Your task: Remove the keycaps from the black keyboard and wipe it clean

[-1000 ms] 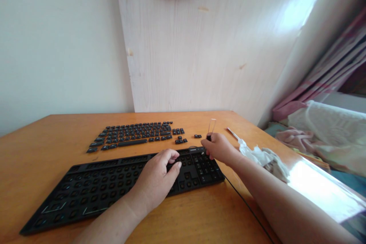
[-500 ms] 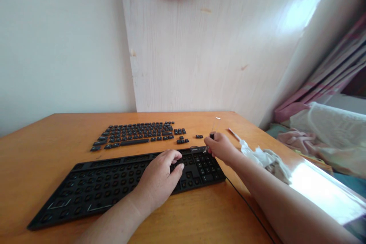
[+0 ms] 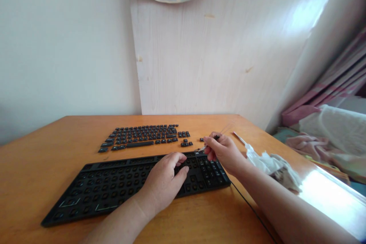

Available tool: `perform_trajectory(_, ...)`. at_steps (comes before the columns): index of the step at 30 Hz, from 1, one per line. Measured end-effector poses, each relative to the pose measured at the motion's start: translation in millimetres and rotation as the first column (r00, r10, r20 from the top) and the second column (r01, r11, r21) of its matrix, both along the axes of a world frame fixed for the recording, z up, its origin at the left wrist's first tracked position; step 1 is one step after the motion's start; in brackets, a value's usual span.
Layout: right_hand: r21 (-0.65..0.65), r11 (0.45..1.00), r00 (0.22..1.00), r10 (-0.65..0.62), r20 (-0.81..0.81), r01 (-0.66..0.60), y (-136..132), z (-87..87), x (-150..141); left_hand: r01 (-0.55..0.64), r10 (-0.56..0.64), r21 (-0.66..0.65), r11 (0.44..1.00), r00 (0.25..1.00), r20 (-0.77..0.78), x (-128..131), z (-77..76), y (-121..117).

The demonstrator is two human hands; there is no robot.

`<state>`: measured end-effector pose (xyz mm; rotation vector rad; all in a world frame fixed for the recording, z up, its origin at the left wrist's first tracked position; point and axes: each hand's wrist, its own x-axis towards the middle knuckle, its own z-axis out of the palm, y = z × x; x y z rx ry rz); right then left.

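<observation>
A black keyboard (image 3: pixel 114 183) lies at a slant on the table, most of its left and middle sockets bare of caps. The number pad at its right end still carries caps. My left hand (image 3: pixel 167 173) rests on the keyboard's middle, fingers curved and thumb apart, with nothing seen in it. In my right hand (image 3: pixel 224 152), closed above the top right edge, is a slim keycap puller (image 3: pixel 217 137) with a black body. Thin wires stick out behind it, and a pale metal end points down left toward the keyboard. My fingers hide part of it.
Loose black keycaps (image 3: pixel 143 135) lie in keyboard order behind the keyboard. A white-handled brush or stick (image 3: pixel 239 137) and a crumpled cloth (image 3: pixel 281 171) are on the right. A cable (image 3: pixel 251 207) runs toward the front edge. The wooden table (image 3: pixel 183 221) meets the wall behind.
My right hand has turned, so the puller's wires now lean right and its metal end lies further left. My left hand stays on the keyboard. The whole view has shifted slightly.
</observation>
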<state>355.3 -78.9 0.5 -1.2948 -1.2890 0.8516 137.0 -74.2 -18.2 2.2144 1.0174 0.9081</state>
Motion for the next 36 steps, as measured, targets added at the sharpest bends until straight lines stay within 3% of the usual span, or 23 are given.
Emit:
perform_trajectory(8, 0.028, 0.985, 0.981, 0.171, -0.086, -0.169, -9.3, -6.7, -24.9, 0.002, 0.017, -0.136, 0.991, 0.99, 0.137, 3.0, -1.0, 0.7)
perform_trajectory(16, 0.022, 0.959, 0.956, 0.282, -0.079, -0.282, -16.6, -7.3, -35.9, 0.115, -0.064, -0.199, 0.973, 0.967, 0.248, 5.1, 2.0, 1.8)
perform_trajectory(24, 0.069, 0.953, 0.954, 0.298, -0.038, -0.295, -20.8, -0.8, -37.3, 0.104, -0.009, -0.302, 0.948, 0.953, 0.301, 4.0, 3.4, 4.4)
perform_trajectory(29, 0.147, 0.949, 0.955, 0.289, -0.063, -0.278, -20.3, -6.0, -34.7, 0.163, -0.006, -0.381, 0.91, 0.924, 0.381, 3.1, 5.2, 6.1)
perform_trajectory(31, 0.183, 0.948, 0.964, 0.265, -0.009, -0.259, -18.7, -8.7, -31.8, 0.166, 0.013, -0.412, 0.896, 0.917, 0.398, 2.8, 5.3, 6.6)
perform_trajectory(33, 0.212, 0.947, 0.963, 0.211, 0.166, -0.243, -17.2, -9.9, -28.6, 0.166, 0.027, -0.433, 0.886, 0.914, 0.405, 2.4, 5.2, 7.0)
perform_trajectory(36, 0.249, 0.929, 0.875, 0.134, 0.465, -0.274, -16.5, -8.5, -25.2, 0.177, 0.03, -0.45, 0.875, 0.909, 0.416, 2.0, 5.0, 7.6)
